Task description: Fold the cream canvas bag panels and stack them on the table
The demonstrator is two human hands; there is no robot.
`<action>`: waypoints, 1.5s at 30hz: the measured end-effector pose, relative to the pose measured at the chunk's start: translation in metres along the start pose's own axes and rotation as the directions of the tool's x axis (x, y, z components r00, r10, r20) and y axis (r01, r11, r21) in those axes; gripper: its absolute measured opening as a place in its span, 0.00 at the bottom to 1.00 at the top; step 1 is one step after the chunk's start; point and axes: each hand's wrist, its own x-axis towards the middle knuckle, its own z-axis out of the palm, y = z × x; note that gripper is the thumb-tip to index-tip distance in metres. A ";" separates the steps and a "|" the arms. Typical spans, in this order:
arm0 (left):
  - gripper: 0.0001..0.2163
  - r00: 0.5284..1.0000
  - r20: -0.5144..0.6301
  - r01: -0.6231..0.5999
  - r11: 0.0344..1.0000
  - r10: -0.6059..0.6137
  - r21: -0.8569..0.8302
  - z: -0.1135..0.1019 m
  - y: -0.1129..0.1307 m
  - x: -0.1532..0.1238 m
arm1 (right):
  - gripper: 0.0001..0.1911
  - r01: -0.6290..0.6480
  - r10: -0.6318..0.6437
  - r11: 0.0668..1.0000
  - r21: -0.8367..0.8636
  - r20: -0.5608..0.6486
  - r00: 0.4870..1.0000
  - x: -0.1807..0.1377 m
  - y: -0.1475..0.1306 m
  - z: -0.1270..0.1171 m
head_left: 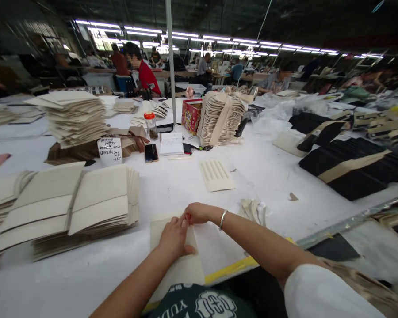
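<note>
A flat cream fabric panel (159,227) lies on the white table in front of me, reaching to the near edge. My left hand (173,237) rests on this panel, its thumb spread to the right and its fingers pointing toward the panel's far right edge. Against those fingertips, my right hand (196,213) is closed in a pinch at that edge; what sits between its fingers is hidden. A bracelet (223,219) circles the right wrist. Farther off lies a cream piece with several raised strips (217,175). Curled cream strips (254,211) lie beyond my right forearm.
Stacked cream panels (101,201) stand at left, with a taller pile (74,117) behind. A phone (151,153), red-lidded jar (150,126), strapped bundle (220,118) and metal pole (171,66) are farther back. Black pieces (348,165) lie right. Co-workers sit beyond.
</note>
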 end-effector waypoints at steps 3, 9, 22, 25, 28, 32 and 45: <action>0.39 1.000 -0.001 0.016 0.999 -0.016 -0.028 -0.001 -0.002 -0.005 | 0.06 -0.007 0.006 1.000 -0.009 -0.102 0.995 -0.009 -0.001 0.007; 0.28 0.998 0.059 -0.036 0.998 0.039 -0.054 0.004 -0.006 -0.017 | 0.05 -0.023 0.086 0.986 0.166 -0.386 0.918 -0.044 -0.012 0.033; 0.25 0.996 -0.033 -0.088 0.984 0.084 -0.157 0.019 -0.019 -0.027 | 0.07 -0.100 0.403 0.671 0.735 -0.248 0.881 -0.204 0.018 0.050; 0.18 0.989 -0.134 -0.087 0.972 0.058 -0.220 0.026 -0.031 -0.023 | 0.07 -0.273 0.548 0.745 0.609 -0.326 0.770 -0.189 0.071 0.020; 0.19 0.978 -0.206 -0.028 0.960 -0.031 -0.279 0.024 -0.035 -0.012 | 0.11 -0.510 0.601 0.798 0.320 -0.478 0.640 -0.152 0.084 0.000; 0.18 0.972 -0.224 -0.011 0.946 -0.065 -0.324 0.016 -0.031 0.010 | 0.11 -0.347 0.377 0.924 0.161 -0.541 0.752 -0.078 0.035 0.003; 0.16 0.987 -0.036 0.137 0.937 -0.157 -0.321 -0.010 -0.023 0.054 | 0.07 -0.370 0.416 0.677 0.636 0.085 0.906 0.004 0.001 0.015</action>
